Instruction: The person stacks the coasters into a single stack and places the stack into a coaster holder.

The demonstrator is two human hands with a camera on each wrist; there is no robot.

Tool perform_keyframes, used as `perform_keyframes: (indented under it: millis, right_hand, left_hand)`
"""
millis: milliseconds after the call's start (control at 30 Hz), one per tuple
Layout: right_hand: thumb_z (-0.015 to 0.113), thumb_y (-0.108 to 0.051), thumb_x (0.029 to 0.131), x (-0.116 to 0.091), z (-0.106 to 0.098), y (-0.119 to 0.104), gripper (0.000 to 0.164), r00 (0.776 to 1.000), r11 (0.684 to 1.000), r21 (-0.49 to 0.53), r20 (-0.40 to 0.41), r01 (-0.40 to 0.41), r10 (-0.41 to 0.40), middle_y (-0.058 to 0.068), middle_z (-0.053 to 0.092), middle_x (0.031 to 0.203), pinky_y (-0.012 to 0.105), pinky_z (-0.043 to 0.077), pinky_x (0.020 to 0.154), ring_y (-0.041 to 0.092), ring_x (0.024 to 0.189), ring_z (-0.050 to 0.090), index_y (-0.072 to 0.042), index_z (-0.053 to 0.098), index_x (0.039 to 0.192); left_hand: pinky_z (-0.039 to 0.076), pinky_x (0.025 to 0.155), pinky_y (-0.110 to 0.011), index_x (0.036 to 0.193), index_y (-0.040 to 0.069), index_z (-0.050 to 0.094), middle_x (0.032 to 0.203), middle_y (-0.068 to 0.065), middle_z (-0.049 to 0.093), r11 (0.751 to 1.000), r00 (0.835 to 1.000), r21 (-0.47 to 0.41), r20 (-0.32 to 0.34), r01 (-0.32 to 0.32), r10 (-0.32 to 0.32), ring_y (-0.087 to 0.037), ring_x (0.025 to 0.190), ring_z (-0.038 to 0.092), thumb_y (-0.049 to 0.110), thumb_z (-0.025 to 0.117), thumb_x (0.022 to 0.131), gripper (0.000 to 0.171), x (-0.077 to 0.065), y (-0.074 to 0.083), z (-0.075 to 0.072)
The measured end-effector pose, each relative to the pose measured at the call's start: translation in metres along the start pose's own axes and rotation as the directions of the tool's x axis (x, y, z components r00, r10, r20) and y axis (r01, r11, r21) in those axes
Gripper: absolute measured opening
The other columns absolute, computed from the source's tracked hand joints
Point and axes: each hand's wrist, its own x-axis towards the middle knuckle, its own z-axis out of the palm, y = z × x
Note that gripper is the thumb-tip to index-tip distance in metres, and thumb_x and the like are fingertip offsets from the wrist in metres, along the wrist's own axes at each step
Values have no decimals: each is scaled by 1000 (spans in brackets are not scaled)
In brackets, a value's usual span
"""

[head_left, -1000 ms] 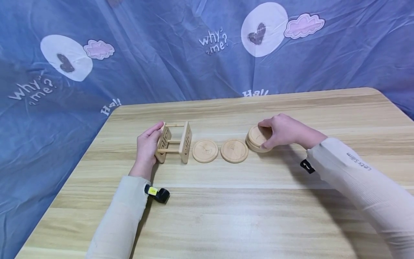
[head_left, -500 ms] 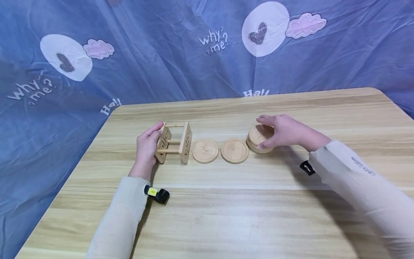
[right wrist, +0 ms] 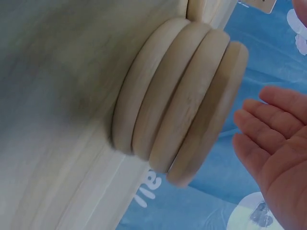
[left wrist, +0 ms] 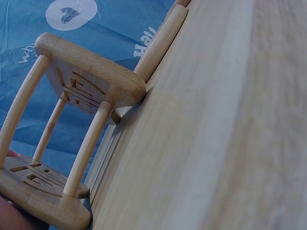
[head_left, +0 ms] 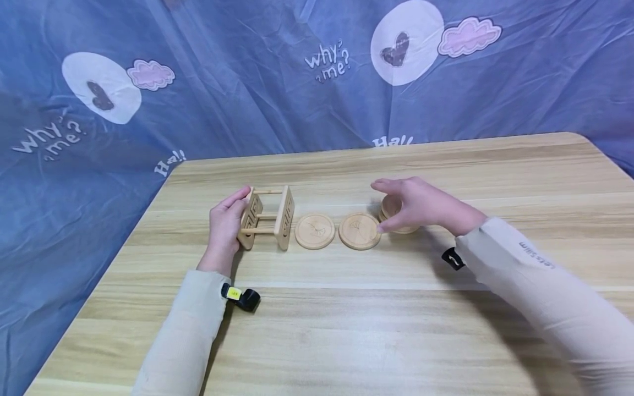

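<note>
My left hand [head_left: 225, 225] grips the left side panel of a small wooden coaster rack [head_left: 284, 220]. Three dowels join the rack's two cut-out panels; it stands on the table. In the left wrist view a bit of the hand [left wrist: 14, 218] shows at the near panel. To the right of the rack lie two round wooden coasters, the left coaster [head_left: 315, 231] and the right coaster [head_left: 358, 233], each with an engraved pattern. Beyond them my right hand [head_left: 428, 203] is spread over a coaster stack [right wrist: 177, 100], partly hiding it. In the right wrist view, its fingers are apart from the stack.
The wood-grain table [head_left: 346, 330] carries everything. A blue printed cloth [head_left: 238, 110] hangs behind its back edge. A black wrist strap [head_left: 242, 297] sits on the left sleeve, another strap [head_left: 453, 258] on the right.
My right hand has loosened from the stacked coasters, its fingers spreading, and has shifted left toward the right flat coaster. The left hand and the rack have stayed in place.
</note>
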Motion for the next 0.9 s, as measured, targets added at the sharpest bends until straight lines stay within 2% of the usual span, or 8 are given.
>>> perform_keyframes:
  millis: [100, 200, 267, 333, 400, 500, 633, 900]
  right_hand:
    - [81, -38, 66, 2, 3, -3, 88, 1000, 1000, 20, 9, -5, 5, 19, 55, 128, 48, 35, 105, 34, 121, 48, 3, 43, 135]
    - [79, -40, 68, 4, 7, -7, 87, 1000, 999, 31, 20, -14, 13, 10, 67, 87, 46, 40, 100, 24, 90, 60, 1, 42, 136]
    - [78, -39, 70, 6, 10, -11, 85, 999, 999, 47, 27, -21, 20, 3, 56, 62, 44, 42, 97, 16, 67, 53, 0, 42, 137]
    - [77, -37, 72, 7, 13, -14, 84, 1000, 997, 69, 27, -17, 15, 6, 61, 69, 43, 43, 95, 12, 56, 46, 0, 41, 137]
    - [77, -36, 72, 9, 15, -17, 83, 1000, 997, 82, 22, -14, 12, 14, 68, 94, 43, 43, 96, 11, 56, 49, 0, 41, 137]
    - [78, -35, 72, 12, 20, -20, 81, 1000, 996, 93, 15, -11, 9, 17, 48, 136, 45, 38, 103, 22, 86, 64, 1, 43, 136]
    - [77, -36, 72, 15, 26, -23, 81, 999, 997, 72, 26, -39, 37, 19, 46, 137, 46, 34, 106, 35, 123, 46, 4, 43, 135]
    - [74, -37, 75, 21, 35, -30, 80, 993, 995, 27, 63, -99, 97, 19, 44, 139, 46, 31, 108, 35, 128, 39, 3, 42, 135]
  left_hand:
    - [44, 96, -22, 123, 6, 59, 131, -5, 56, 1000, 1000, -2, -3, -1, 1, -12, 120, 49, 7, 55, 88, 35, 0, -1, 0]
    - [43, 97, -22, 122, 5, 59, 130, -5, 56, 1000, 1000, -3, -6, -2, 2, -12, 120, 49, 7, 55, 88, 35, 0, -1, 0]
    - [43, 97, -22, 122, 5, 59, 130, -5, 56, 1000, 1000, 0, -7, -7, 7, -12, 121, 49, 7, 55, 88, 35, 0, -1, 0]
    - [43, 98, -22, 122, 5, 60, 130, -5, 56, 1000, 1000, 5, -6, -11, 11, -11, 121, 48, 7, 55, 88, 35, 0, 0, 0]
    - [42, 98, -22, 122, 5, 60, 130, -5, 56, 1000, 1000, 12, -4, -16, 16, -11, 121, 48, 7, 55, 88, 35, 0, 0, 0]
    - [42, 97, -22, 122, 5, 60, 129, -5, 57, 1000, 1000, 17, -3, -18, 18, -11, 121, 49, 8, 55, 88, 35, 1, 0, 0]
    - [43, 97, -22, 122, 6, 60, 129, -5, 57, 1000, 1000, 13, -7, -14, 14, -10, 121, 49, 8, 55, 87, 35, 1, 1, 0]
    - [42, 98, -21, 122, 5, 60, 129, -6, 57, 999, 1000, 22, -8, -24, 24, -11, 122, 48, 7, 55, 88, 35, -1, 2, 1]
